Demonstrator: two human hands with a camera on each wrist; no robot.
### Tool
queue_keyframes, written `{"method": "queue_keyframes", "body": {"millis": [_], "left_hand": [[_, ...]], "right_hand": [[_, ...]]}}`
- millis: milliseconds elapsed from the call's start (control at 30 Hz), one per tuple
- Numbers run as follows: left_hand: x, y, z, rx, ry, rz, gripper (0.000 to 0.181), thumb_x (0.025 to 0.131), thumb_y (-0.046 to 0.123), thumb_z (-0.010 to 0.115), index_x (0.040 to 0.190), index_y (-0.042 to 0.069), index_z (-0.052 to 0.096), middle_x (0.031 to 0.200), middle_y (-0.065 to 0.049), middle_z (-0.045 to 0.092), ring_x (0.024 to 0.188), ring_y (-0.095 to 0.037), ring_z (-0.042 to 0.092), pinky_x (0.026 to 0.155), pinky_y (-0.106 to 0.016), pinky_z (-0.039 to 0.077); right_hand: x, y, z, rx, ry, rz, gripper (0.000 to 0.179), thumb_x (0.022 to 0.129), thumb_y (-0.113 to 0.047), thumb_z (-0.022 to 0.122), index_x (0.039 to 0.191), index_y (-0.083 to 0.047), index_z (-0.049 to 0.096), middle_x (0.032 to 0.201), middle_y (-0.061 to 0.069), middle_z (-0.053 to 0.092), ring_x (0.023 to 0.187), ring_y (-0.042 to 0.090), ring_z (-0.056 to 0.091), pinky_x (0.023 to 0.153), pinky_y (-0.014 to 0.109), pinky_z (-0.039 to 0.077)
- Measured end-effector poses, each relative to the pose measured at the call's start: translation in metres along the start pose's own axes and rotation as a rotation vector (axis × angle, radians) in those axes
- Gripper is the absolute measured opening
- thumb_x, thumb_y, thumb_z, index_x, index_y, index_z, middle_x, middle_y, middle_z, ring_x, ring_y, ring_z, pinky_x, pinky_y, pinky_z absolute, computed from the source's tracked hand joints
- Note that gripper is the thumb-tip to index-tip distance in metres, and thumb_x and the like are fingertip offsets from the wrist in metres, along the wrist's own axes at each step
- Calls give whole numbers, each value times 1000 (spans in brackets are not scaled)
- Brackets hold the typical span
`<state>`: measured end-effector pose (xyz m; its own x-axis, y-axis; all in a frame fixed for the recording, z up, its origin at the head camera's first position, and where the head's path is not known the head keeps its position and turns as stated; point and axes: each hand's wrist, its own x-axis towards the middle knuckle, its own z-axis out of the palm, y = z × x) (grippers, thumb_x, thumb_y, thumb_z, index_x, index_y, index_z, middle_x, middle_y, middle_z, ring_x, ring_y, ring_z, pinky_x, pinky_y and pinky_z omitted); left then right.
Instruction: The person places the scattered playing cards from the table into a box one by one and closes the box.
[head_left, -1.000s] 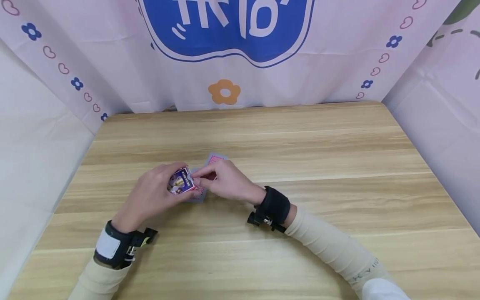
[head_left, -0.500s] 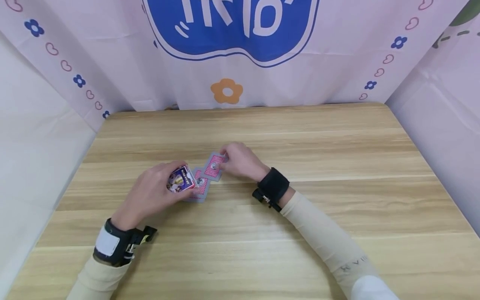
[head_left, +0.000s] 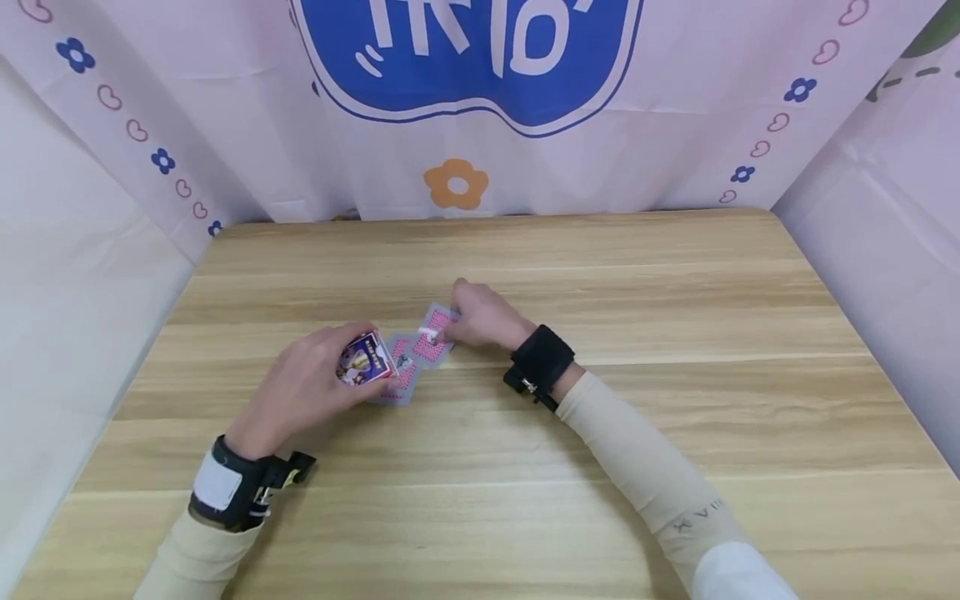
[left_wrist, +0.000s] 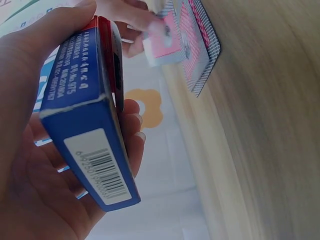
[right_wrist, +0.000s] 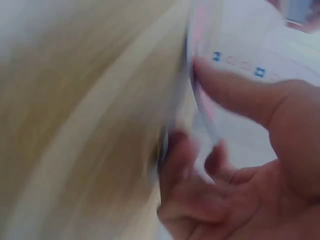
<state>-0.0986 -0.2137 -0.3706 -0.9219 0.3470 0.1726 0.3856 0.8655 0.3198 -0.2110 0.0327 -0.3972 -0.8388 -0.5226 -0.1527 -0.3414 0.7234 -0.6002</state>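
My left hand (head_left: pixel 296 392) grips a small playing-card box (head_left: pixel 364 359), its thumb along one side. The left wrist view shows the box's blue end with a white barcode label (left_wrist: pixel 100 165). To its right, my right hand (head_left: pixel 486 317) pinches a red-backed playing card (head_left: pixel 429 347) by its right edge. In the left wrist view this card is tilted, with the fingers on it, beside other cards (left_wrist: pixel 195 55) lying on the table. Red-backed cards (head_left: pixel 406 379) lie partly under the left hand and box. The right wrist view is blurred, with the thumb (right_wrist: pixel 240 92) against a card.
The wooden table (head_left: pixel 562 492) carries the cards under both hands. A white printed curtain (head_left: pixel 600 167) hangs behind its back edge, and pale cloth (head_left: pixel 82 275) stands at the left side.
My right hand has left the box's end and moved right and away to the upper card, which has shifted slightly rightward. The left hand with the box has stayed nearly in place.
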Motion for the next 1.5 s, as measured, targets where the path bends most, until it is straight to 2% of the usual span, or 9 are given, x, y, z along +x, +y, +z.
{"method": "queue_keyframes", "body": {"millis": [100, 233, 333, 533, 700, 1000, 1100, 1300, 1500], "left_hand": [[2, -1, 0, 0, 9, 16, 69, 82, 49, 89, 132, 6, 67, 107, -13, 76, 85, -20, 68, 71, -34, 54], [3, -1, 1, -1, 10, 21, 69, 81, 49, 90, 130, 6, 68, 103, -12, 76, 83, -19, 67, 69, -31, 52], [3, -1, 1, -1, 7, 16, 69, 81, 47, 90, 131, 4, 68, 105, -13, 77, 85, -20, 68, 70, -34, 54], [1, 0, 0, 1, 10, 14, 70, 81, 46, 90, 132, 3, 67, 109, -15, 77, 87, -22, 69, 73, -37, 55], [1, 1, 1, 1, -2, 3, 72, 81, 51, 89, 133, 5, 67, 107, -14, 77, 85, -20, 66, 71, -32, 52], [1, 2, 1, -2, 0, 3, 75, 80, 56, 88, 132, 5, 67, 108, -13, 77, 85, -20, 66, 71, -32, 52], [2, 3, 1, -5, -3, 8, 76, 81, 56, 87, 132, 4, 67, 109, -14, 77, 86, -20, 67, 71, -32, 52], [1, 4, 1, 4, 5, 4, 75, 82, 55, 87, 131, 2, 67, 104, -13, 76, 82, -18, 66, 68, -28, 50], [1, 4, 2, 6, 13, 24, 73, 81, 51, 89, 130, 2, 67, 102, -13, 76, 82, -18, 67, 66, -28, 51]], "right_hand": [[-6, 2, -4, 166, -12, 0, 15, 96, -12, 74, 100, -5, 61, 90, 3, 63, 70, 11, 53, 60, 21, 43], [-16, 0, -11, 390, -7, -17, 39, 99, -2, 63, 137, 1, 57, 99, 15, 71, 80, 20, 63, 65, 22, 46], [-22, -5, -17, 518, 23, -53, 48, 101, -1, 59, 149, -2, 54, 96, 20, 71, 78, 24, 62, 63, 22, 42], [-31, -12, -26, 565, 6, -103, 44, 100, -4, 64, 144, -7, 63, 90, 6, 71, 70, 15, 56, 61, 22, 41], [-32, -14, -25, 514, -17, -124, 44, 99, -4, 65, 143, -3, 63, 90, 6, 72, 69, 12, 55, 60, 23, 38], [-34, -18, -23, 505, 42, -103, 42, 97, -7, 68, 139, -6, 67, 83, 7, 70, 66, 12, 55, 58, 22, 38], [-34, -20, -20, 515, 67, -113, 42, 97, -5, 68, 139, -6, 66, 85, 11, 73, 67, 15, 59, 58, 22, 40], [-38, -30, -10, 550, 56, -97, 41, 96, -1, 67, 136, -4, 64, 85, 12, 76, 77, 39, 71, 59, 23, 51], [-43, -39, 1, 535, -39, -117, 40, 100, -7, 66, 140, -5, 61, 88, 13, 76, 76, 34, 74, 63, 28, 57]]}}
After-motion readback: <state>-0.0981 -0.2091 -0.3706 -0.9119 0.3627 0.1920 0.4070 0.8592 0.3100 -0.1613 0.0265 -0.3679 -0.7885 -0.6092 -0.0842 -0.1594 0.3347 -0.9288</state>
